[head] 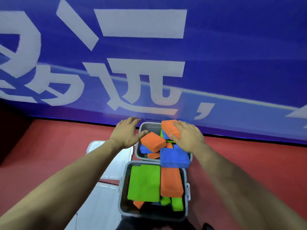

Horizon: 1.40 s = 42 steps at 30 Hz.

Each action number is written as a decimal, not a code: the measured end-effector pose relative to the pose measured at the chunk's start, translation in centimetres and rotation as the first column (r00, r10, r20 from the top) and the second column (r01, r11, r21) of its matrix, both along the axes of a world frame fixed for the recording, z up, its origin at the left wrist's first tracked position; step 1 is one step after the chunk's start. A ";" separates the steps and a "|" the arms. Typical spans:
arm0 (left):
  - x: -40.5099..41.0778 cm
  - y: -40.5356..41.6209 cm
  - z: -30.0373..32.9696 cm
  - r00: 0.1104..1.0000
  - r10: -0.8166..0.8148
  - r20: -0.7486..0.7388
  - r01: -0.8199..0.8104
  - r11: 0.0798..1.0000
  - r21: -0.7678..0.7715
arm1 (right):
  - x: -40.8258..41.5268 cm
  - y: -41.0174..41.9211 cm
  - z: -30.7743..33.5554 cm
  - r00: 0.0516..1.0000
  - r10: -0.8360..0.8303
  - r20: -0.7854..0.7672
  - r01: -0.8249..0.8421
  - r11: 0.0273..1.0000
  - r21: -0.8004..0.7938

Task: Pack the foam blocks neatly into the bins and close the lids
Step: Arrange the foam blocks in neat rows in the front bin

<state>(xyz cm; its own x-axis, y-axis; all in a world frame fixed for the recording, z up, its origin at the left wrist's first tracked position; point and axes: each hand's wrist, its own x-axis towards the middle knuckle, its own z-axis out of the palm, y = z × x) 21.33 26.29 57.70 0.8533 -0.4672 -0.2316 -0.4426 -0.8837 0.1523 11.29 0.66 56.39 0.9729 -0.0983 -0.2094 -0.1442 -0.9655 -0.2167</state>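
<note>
Two grey bins stand one behind the other on the red floor. The far bin (pixel 143 126) holds a jumble of orange, blue and green foam blocks. My right hand (pixel 187 137) grips a long orange block (pixel 168 127) above its far right corner. My left hand (pixel 127 133) hovers with spread fingers over the bin's left rim, its thumb near a loose orange block (pixel 152 141). A blue block (pixel 174 157) lies across the edge between the bins. In the near bin (pixel 122 199) a big green block (pixel 144 183) and an orange block (pixel 171 182) lie flat on top.
Two white lids (pixel 106 165) lie open on the floor to the left of the bins. A blue banner wall (pixel 216 63) with white lettering rises right behind the far bin. Red floor stretches to both sides.
</note>
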 end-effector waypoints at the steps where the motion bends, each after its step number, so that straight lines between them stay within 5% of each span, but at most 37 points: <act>1: 1.1 0.3 -0.9 1.000 -0.017 -0.021 0.018 1.000 0.007 | 0.3 0.2 -0.9 1.000 -0.026 -0.008 0.026 1.000 -0.001; 6: 5.6 0.3 -7.9 0.993 -0.091 -0.079 0.095 0.994 0.045 | 1.0 -1.6 -8.5 0.974 -0.142 -0.177 0.148 0.989 0.017; 12: 8.9 -1.8 -21.6 0.987 -0.099 -0.130 0.104 0.994 0.033 | 2.1 -5.6 -24.9 0.867 -0.334 -0.371 0.385 0.920 0.071; 16: 10.0 -2.4 -32.7 0.978 -0.112 -0.174 0.127 0.989 0.072 | 2.6 -7.6 -37.7 0.651 -0.588 -0.480 0.743 0.622 0.245; 21: 10.5 -4.2 -43.6 0.976 -0.100 -0.193 0.115 0.991 0.069 | 2.8 -9.9 -52.1 0.421 -0.735 -0.532 0.905 0.299 0.302; 30: 9.3 -4.2 -50.0 0.967 0.080 -0.240 -0.085 0.996 -0.011 | 0.9 -11.0 -56.6 0.343 -0.565 -0.750 0.874 -0.102 0.476; 36: 8.8 -2.2 -50.7 0.956 0.137 -0.259 -0.161 0.984 -0.076 | 1.5 -13.2 -55.7 0.243 -0.892 -0.381 0.803 -0.035 0.595; 42: 7.2 -3.0 -52.5 0.971 0.062 -0.232 -0.089 0.990 -0.108 | 2.9 -11.2 -58.8 0.285 -0.884 -0.371 0.840 0.044 0.540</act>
